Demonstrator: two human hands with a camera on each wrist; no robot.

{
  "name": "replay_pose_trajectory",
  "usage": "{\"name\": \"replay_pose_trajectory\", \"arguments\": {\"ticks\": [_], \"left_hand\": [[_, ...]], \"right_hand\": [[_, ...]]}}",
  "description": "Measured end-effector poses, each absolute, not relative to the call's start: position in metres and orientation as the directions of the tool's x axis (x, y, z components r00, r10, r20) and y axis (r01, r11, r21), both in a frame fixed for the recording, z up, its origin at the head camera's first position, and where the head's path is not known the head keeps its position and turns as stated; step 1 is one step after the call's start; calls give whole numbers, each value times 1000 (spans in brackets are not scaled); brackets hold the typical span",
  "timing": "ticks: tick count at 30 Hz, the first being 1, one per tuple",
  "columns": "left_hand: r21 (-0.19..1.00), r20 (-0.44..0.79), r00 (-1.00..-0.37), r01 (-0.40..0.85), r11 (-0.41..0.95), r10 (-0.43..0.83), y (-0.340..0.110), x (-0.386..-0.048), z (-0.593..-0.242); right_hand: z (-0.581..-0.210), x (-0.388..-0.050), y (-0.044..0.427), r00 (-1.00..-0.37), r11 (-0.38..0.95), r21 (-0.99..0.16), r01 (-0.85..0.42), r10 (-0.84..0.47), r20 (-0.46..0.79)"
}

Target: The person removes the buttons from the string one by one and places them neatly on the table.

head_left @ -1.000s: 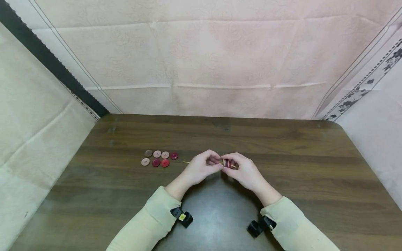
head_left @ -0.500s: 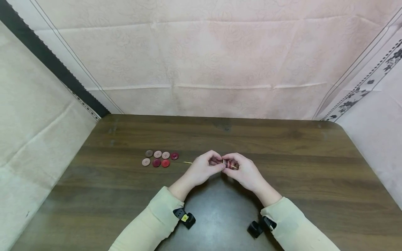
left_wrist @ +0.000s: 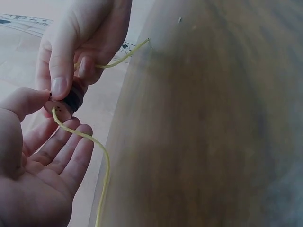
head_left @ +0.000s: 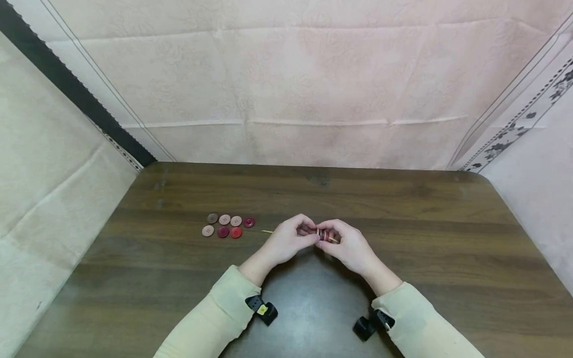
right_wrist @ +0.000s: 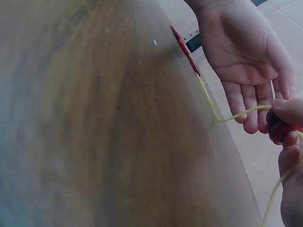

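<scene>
Near the middle of the table my right hand (head_left: 351,246) pinches a stack of threaded buttons (head_left: 323,234) between thumb and fingers. My left hand (head_left: 288,242) meets the stack from the left. Its thumb and forefinger hold the edge of the end button (left_wrist: 60,109), a pale pink one, while the other fingers are loosely extended. A yellow cord (left_wrist: 105,156) comes out of a hole in that button and hangs across the left fingers. The cord's other end leaves the stack under the right hand. Dark and red buttons (right_wrist: 282,133) show in the right wrist view.
Several loose buttons lie in two rows left of the hands, among them a brown one (head_left: 212,219), a pale one (head_left: 208,230) and a red one (head_left: 236,232). The wooden table (head_left: 403,209) ends at a pale cloth backdrop (head_left: 313,89).
The left hand has shifted very slightly right and keeps touching the stack. The right hand and the loose buttons stay nearly where they were.
</scene>
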State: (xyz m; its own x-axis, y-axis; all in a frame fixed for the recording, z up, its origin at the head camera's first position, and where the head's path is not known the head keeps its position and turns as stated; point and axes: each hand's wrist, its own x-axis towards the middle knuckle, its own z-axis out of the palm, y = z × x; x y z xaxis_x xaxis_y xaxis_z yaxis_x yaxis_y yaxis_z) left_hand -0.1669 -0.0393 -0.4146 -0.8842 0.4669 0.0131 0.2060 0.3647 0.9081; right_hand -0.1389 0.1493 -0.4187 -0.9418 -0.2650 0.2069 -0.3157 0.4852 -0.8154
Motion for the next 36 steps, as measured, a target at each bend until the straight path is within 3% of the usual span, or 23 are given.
{"name": "replay_pose_trajectory", "arguments": {"ticks": [36], "left_hand": [[899,28,-955,153,411,295,-92,-178,-414]], "right_hand": [[-417,-140,161,-955,563,-776,-286,-235,181]]}}
